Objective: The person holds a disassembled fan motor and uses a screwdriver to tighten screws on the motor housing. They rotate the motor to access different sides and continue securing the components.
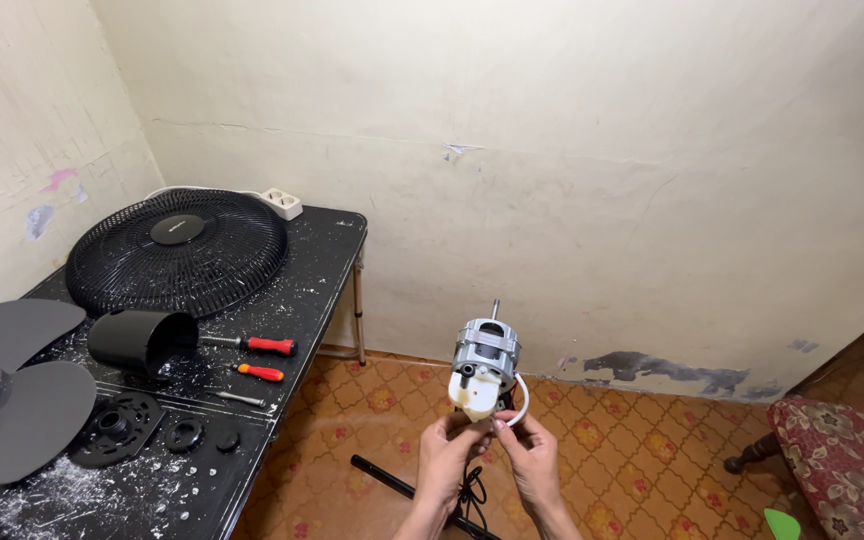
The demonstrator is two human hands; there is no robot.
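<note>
1. Head view shows a fan motor [485, 370] held up in the air over the patterned orange floor tiles [652, 450], in front of the stained cream wall [602, 150] and to the right of the black table [322, 260].
2. Its body is grey ribbed metal, with a cream plastic housing on the lower front that looks smooth and rounded.
3. A thin bare metal shaft rises from the top, so the long axis of the motor stands almost upright, shaft end up and plastic end down toward the hands.
4. A white cable [522, 400] curves at its right side, and a black cord [470, 492] hangs below.
5. The left hand [444, 452] and the right hand [530, 455] are close together, and their fingertips pinch the lower part of the motor; what exactly they grip is possibly the cable end, because it is small.
6. On the paint-speckled table lie a round black wire fan grille [177, 250], matte grey fan blades [22, 370], a black cylindrical cover [142, 340], and two red-handled screwdrivers [262, 360].
</note>
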